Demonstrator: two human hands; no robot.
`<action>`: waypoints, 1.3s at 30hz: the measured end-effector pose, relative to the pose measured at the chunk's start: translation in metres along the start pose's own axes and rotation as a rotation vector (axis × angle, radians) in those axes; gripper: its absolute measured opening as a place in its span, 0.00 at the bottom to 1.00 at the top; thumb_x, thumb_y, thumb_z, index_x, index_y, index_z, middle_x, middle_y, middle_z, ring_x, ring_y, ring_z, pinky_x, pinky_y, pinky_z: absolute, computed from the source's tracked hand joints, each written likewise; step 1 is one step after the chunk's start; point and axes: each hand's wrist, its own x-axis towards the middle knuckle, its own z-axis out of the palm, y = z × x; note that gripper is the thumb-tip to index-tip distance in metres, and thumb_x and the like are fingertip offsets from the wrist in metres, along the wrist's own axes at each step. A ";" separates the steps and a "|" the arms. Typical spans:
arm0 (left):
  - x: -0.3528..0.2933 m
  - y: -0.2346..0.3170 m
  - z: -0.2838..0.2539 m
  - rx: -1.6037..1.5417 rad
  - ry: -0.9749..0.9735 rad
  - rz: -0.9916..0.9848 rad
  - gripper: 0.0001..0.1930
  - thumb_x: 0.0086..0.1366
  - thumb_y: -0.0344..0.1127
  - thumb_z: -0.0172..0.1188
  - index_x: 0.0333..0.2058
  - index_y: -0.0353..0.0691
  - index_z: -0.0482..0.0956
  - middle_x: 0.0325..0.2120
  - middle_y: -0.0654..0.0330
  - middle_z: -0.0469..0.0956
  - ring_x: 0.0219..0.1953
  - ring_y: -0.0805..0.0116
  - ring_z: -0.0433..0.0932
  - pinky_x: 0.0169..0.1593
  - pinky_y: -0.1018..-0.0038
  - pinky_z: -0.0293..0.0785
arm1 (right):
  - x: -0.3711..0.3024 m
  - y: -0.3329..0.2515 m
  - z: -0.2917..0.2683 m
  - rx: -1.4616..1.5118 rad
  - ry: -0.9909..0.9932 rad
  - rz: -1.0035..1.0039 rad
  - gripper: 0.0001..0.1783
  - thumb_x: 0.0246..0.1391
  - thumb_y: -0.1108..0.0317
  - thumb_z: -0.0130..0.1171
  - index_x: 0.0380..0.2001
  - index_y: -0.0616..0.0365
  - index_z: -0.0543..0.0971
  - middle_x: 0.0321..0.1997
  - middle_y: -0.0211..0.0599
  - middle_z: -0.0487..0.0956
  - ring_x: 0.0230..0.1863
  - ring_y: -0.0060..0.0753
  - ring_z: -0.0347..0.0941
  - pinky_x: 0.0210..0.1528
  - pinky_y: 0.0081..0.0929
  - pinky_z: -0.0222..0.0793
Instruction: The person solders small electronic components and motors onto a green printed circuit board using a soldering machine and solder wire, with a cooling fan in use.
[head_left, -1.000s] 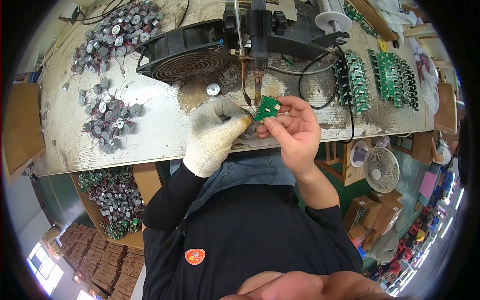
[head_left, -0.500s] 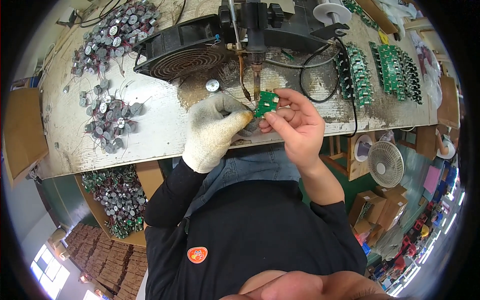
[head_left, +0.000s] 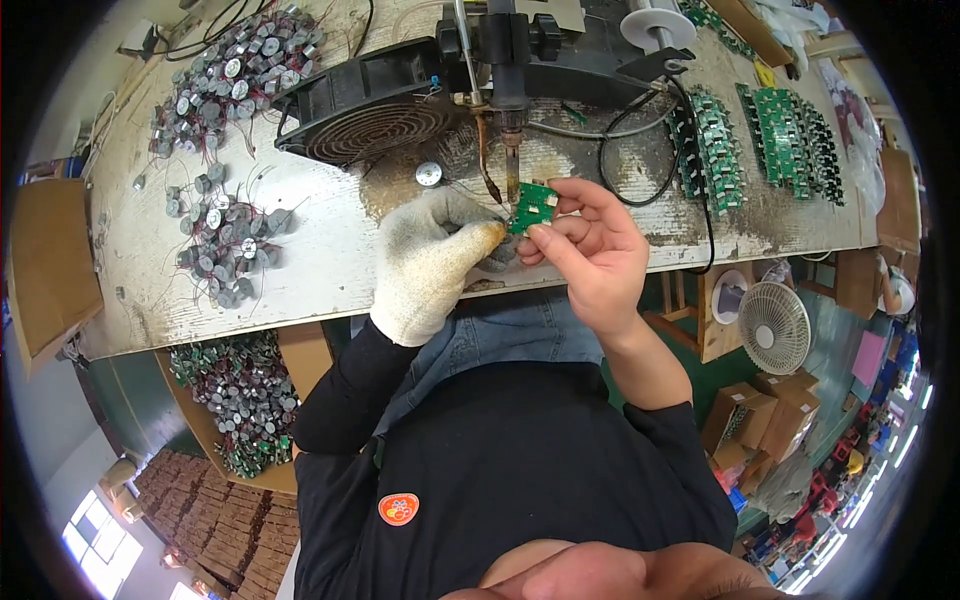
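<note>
My bare right hand (head_left: 597,253) pinches a small green circuit board (head_left: 534,206) by its right edge, between thumb and fingers. White connectors show on the board's face. My left hand (head_left: 430,265), in a whitish knit glove with a stained thumb tip, is closed in a pinch at the board's left edge; what lies between its fingers is hidden. Just above the board, the tip of an upright soldering iron (head_left: 512,165) points down, with a thin solder feed tube (head_left: 487,160) beside it. A small round motor (head_left: 428,174) lies behind the left glove, a thin wire trailing from it.
Piles of wired motors (head_left: 225,235) cover the table's left. A black fan (head_left: 375,110) stands behind my hands. Rows of circuit boards (head_left: 718,150) lie at the right, near a black cable (head_left: 708,215). Below the table edge, a cardboard box (head_left: 305,355) holds motors with boards.
Both hands and the board keep almost the same place under the iron. The whole view has shifted slightly.
</note>
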 end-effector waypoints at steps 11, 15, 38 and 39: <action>-0.004 -0.006 0.000 -0.049 -0.006 0.007 0.07 0.58 0.29 0.60 0.29 0.30 0.77 0.24 0.59 0.77 0.24 0.78 0.75 0.28 0.82 0.71 | -0.006 0.006 0.001 -0.019 0.025 0.011 0.22 0.52 0.86 0.54 0.52 0.70 0.67 0.41 0.42 0.75 0.35 0.32 0.79 0.35 0.26 0.79; -0.012 -0.003 0.000 0.111 -0.007 -0.019 0.09 0.59 0.30 0.59 0.31 0.28 0.77 0.25 0.57 0.78 0.26 0.76 0.76 0.30 0.81 0.72 | -0.013 0.002 -0.010 -0.025 0.029 0.047 0.21 0.52 0.85 0.56 0.50 0.69 0.68 0.38 0.41 0.76 0.34 0.29 0.79 0.35 0.22 0.78; -0.052 0.011 0.105 0.434 -0.051 0.922 0.11 0.47 0.25 0.69 0.31 0.36 0.79 0.31 0.56 0.76 0.35 0.61 0.77 0.39 0.72 0.72 | -0.071 -0.063 -0.044 0.049 0.224 -0.264 0.12 0.61 0.75 0.51 0.46 0.66 0.74 0.43 0.35 0.75 0.42 0.22 0.71 0.45 0.18 0.66; -0.051 0.012 0.109 0.338 -0.109 0.781 0.10 0.51 0.29 0.69 0.32 0.35 0.80 0.30 0.56 0.77 0.34 0.60 0.78 0.37 0.70 0.73 | -0.070 -0.061 -0.051 0.068 0.237 -0.304 0.12 0.61 0.75 0.51 0.46 0.66 0.74 0.43 0.35 0.75 0.42 0.22 0.71 0.45 0.18 0.66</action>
